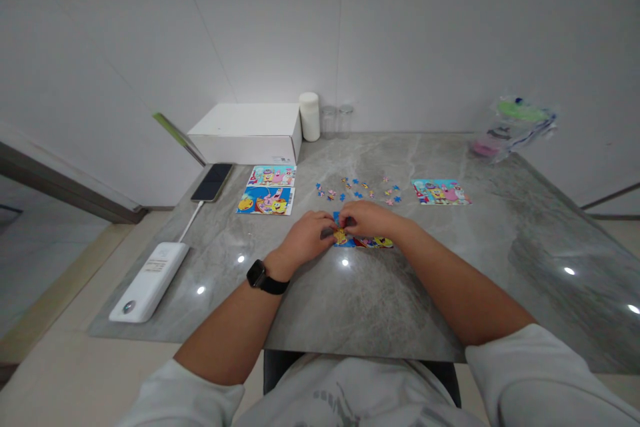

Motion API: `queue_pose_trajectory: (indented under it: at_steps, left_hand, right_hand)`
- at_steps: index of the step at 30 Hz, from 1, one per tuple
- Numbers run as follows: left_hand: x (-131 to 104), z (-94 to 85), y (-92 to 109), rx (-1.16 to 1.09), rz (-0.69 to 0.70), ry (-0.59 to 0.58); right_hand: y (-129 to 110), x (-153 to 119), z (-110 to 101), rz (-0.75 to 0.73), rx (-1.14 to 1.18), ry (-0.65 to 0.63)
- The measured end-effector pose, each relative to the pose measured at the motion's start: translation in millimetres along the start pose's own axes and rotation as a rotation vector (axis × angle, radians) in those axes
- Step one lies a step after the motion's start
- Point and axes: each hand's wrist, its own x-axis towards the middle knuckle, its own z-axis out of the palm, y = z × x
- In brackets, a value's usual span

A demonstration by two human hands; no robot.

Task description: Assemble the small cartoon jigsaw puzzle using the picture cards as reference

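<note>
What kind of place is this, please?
Probably a room at home or a plain office: a grey marble-look table against bare white wall panels, with a charging black phone.

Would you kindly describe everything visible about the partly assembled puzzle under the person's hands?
The partly assembled puzzle is a flat strip of joined cartoon pieces in blue, yellow and red, apparently cardboard, lying on the grey marble-look table. The left hand and right hand both rest on its left end and hide that part; only its right end shows clearly. Loose pieces lie scattered just beyond it, apart from it.
</note>
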Motion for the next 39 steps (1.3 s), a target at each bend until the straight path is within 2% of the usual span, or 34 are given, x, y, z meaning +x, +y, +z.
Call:
queue_pose_trajectory:
  at_steps: [6,19,30,39]
  left_hand:
    - [-1,0.6,1,-0.007,0.033,0.013]
    - [-3,0.6,1,0.135,0.057,-0.067]
    - [-3,0.7,3,0.118,0.046,-0.06]
    - [-3,-0.2,4,0.125,0.052,-0.078]
  right_hand:
    - [1,-1,-2,-0.014,0.007,0.007]
    - [-1,-4,-9,0.028,-0.068,-0.002]
    - [-4,-2,-10,0.038,-0.115,-0.049]
    - [-1,-2,-6,0.022,-0.099,-0.033]
